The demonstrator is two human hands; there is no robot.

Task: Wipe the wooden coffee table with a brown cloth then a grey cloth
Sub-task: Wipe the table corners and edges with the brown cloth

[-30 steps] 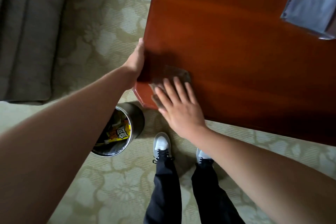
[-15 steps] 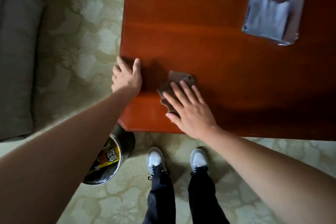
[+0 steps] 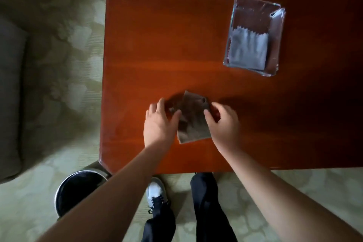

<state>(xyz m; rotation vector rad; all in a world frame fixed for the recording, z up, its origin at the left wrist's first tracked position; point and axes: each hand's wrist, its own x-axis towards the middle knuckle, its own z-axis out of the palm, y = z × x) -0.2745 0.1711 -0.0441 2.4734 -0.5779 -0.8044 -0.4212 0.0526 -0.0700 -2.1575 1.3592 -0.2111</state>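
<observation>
While the brown cloth (image 3: 193,120) sat near the front edge of the coffee table (image 3: 157,45), left hand (image 3: 159,124) and right hand (image 3: 224,125) each pinched a side, probably to refold it; grey cloth (image 3: 248,51) lay bagged toward the far-right corner.

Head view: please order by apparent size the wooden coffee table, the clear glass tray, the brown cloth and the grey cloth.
1. Wooden coffee table
2. Clear glass tray
3. Brown cloth and grey cloth: alike; the brown one is nearer and partly covered, so unranked.
</observation>
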